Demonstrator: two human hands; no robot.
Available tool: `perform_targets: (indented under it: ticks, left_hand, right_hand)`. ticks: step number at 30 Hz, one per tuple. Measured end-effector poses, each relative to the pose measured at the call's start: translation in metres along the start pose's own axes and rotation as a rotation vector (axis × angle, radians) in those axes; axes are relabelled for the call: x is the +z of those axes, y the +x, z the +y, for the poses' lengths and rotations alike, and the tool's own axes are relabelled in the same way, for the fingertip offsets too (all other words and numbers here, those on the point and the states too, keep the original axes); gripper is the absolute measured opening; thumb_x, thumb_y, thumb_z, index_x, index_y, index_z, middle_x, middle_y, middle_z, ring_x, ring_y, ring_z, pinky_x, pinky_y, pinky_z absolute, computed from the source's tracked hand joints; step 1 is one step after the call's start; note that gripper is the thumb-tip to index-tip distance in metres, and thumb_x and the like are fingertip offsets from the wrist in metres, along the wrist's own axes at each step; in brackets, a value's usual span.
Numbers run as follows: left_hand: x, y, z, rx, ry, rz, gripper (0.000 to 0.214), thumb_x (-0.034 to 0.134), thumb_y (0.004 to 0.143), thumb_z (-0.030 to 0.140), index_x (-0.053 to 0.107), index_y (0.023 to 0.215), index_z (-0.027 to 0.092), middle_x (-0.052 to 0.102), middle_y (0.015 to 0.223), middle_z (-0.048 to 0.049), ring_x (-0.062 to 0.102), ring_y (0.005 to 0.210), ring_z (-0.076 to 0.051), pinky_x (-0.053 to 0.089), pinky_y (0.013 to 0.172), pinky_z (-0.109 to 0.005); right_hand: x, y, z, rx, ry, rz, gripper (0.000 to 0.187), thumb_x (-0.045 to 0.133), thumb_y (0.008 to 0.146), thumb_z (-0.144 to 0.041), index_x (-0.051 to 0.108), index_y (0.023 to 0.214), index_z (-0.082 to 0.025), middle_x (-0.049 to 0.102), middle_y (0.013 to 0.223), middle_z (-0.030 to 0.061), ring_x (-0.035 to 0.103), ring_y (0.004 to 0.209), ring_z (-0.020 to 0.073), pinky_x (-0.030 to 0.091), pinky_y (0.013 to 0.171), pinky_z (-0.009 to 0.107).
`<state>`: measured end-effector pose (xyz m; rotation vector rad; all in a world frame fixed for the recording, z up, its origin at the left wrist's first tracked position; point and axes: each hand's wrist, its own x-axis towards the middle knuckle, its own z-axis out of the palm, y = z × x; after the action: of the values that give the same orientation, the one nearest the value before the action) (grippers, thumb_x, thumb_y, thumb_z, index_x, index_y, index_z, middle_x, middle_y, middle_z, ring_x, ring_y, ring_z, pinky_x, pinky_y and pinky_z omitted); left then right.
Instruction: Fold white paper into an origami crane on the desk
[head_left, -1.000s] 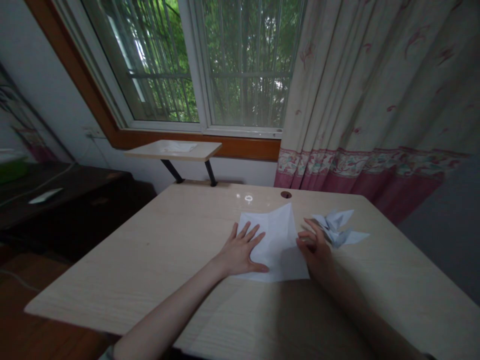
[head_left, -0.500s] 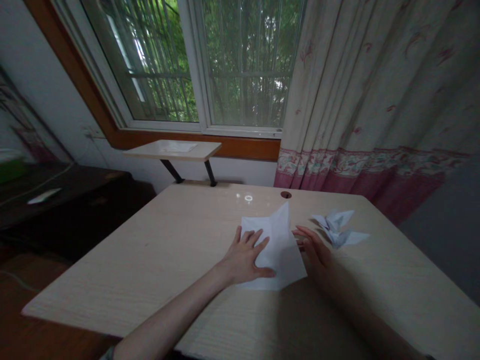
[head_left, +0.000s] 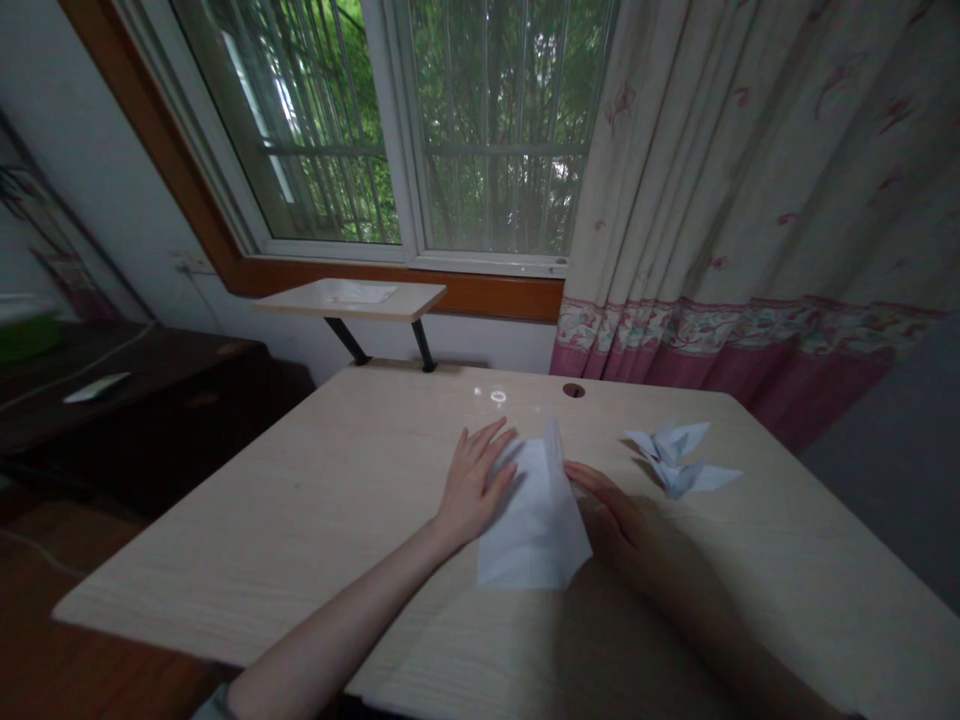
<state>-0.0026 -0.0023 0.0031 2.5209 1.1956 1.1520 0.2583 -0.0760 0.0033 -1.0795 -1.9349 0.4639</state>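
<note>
Low in the centre of the frame, our white sheet (head_left: 519, 545) lies on the counter (head_left: 300, 500), its long axis running up the frame, away from us. Its right side stands up as a flap (head_left: 556, 472), with a narrow tip pointing to the top of the frame, while the bottom edge looks roughly level. We count one sheet between our two hands. Right of centre we see folded white paper (head_left: 679, 475) with several pointed tips; we cannot tell whether it is one piece or two. Up and left of centre, one small shelf (head_left: 292, 301) on two black supports (head_left: 423, 345) bears some white paper (head_left: 364, 293). One round hole (head_left: 574, 391) sits near the counter's far edge. As for the grip, our left hand (head_left: 474, 482) is unclenched, fingers extended and thumb a little apart, resting along the sheet's left side. Our right hand (head_left: 611, 507) is uncurled too, fingers nearly straight, its fingertips against the raised flap.
</note>
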Motion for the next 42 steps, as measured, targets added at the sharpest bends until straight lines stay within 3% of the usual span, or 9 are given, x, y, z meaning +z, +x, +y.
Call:
perform_targets:
  ticks: [7, 16, 22, 30, 36, 42]
  left_hand:
    - [-0.004, 0.0, -0.004, 0.046, -0.074, 0.188, 0.044, 0.034, 0.109, 0.035, 0.043, 0.151, 0.025, 0.049, 0.155, -0.0125, 0.043, 0.146, -0.025, 0.02, 0.125, -0.056]
    - [-0.002, 0.0, -0.004, 0.04, -0.112, 0.144, 0.045, 0.034, 0.108, 0.033, 0.045, 0.15, 0.026, 0.052, 0.153, -0.0109, 0.048, 0.143, -0.025, 0.025, 0.123, -0.056]
    - [-0.003, 0.0, -0.002, 0.015, -0.146, 0.084, 0.046, 0.035, 0.108, 0.036, 0.046, 0.151, 0.026, 0.054, 0.152, -0.0101, 0.049, 0.142, -0.025, 0.027, 0.123, -0.055]
    - [0.0, 0.001, -0.005, 0.03, -0.111, 0.005, 0.039, 0.039, 0.107, 0.035, 0.058, 0.14, 0.025, 0.057, 0.149, -0.0097, 0.051, 0.141, -0.024, 0.03, 0.122, -0.056]
    - [0.01, -0.001, -0.011, 0.063, 0.032, -0.202, 0.04, 0.042, 0.107, 0.031, 0.054, 0.144, 0.025, 0.054, 0.152, -0.0085, 0.048, 0.143, -0.024, 0.031, 0.122, -0.057]
    - [0.017, -0.005, -0.013, 0.081, 0.131, -0.349, 0.04, 0.04, 0.108, 0.031, 0.056, 0.144, 0.025, 0.054, 0.151, -0.0088, 0.05, 0.142, -0.024, 0.027, 0.123, -0.057]
  right_hand:
    - [0.006, -0.002, 0.014, -0.083, -0.087, -0.138, 0.054, 0.028, 0.107, -0.051, 0.038, 0.157, -0.033, 0.044, 0.16, 0.0043, 0.042, 0.147, 0.027, 0.039, 0.119, 0.052]
    - [0.012, -0.004, 0.018, -0.048, -0.013, -0.272, 0.056, 0.031, 0.107, -0.053, 0.032, 0.159, -0.034, 0.04, 0.162, 0.0045, 0.038, 0.149, 0.0267, 0.033, 0.121, 0.055]
    - [0.013, -0.005, 0.019, -0.046, -0.054, -0.304, 0.055, 0.036, 0.107, -0.049, 0.036, 0.158, -0.028, 0.044, 0.16, 0.0077, 0.042, 0.147, 0.0262, 0.037, 0.12, 0.052]
    - [0.01, 0.002, 0.008, -0.152, -0.184, -0.342, 0.052, 0.042, 0.106, -0.044, 0.042, 0.156, -0.027, 0.055, 0.152, 0.007, 0.055, 0.137, 0.0246, 0.045, 0.116, 0.044]
    - [0.015, 0.001, 0.012, -0.156, -0.306, -0.482, 0.047, 0.04, 0.108, -0.043, 0.048, 0.151, -0.028, 0.05, 0.156, 0.0051, 0.046, 0.145, 0.0226, 0.034, 0.123, 0.049]
    - [0.017, 0.002, 0.011, -0.136, -0.378, -0.509, 0.041, 0.043, 0.107, -0.039, 0.057, 0.145, -0.028, 0.052, 0.154, 0.0043, 0.047, 0.144, 0.023, 0.032, 0.124, 0.054]
